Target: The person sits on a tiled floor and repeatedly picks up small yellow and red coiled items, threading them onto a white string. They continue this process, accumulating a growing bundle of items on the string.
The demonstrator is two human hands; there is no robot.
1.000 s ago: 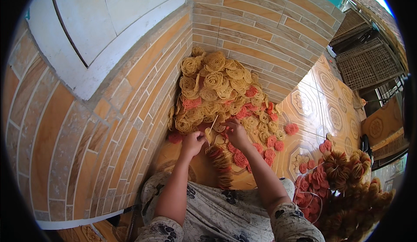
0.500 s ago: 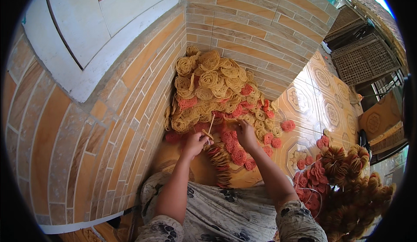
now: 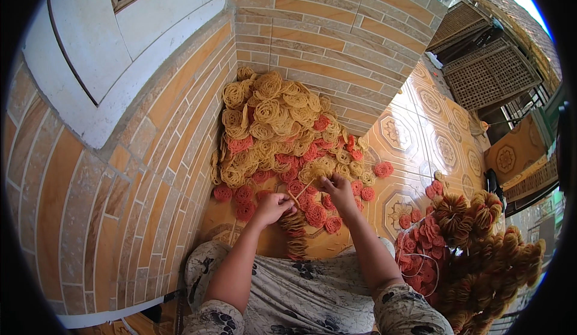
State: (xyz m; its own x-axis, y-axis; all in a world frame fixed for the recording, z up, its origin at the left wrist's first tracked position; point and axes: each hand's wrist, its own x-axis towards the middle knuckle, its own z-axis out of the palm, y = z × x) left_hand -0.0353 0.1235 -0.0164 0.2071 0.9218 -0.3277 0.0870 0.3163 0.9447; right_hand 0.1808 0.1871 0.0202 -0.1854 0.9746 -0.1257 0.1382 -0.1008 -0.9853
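**Both hands at the foot of the cracker heap**

Your left hand is curled closed around one end of a thin pale stick, with a strung column of round crackers hanging from it down toward your lap. The stick slants up to the right, its far end reaching your right hand. That hand lies knuckles up with its fingers bent over the red crackers at the near edge of the heap; it looks as if it pinches the stick's tip or a cracker there, but the fingers hide the contact, so you cannot be sure.

The loose heap of yellow and red coiled crackers lies piled in the corner where the brick walls meet, spilling onto the patterned tile floor. At your right side sits a bundle of already strung crackers, brownish and red, touching the floor.
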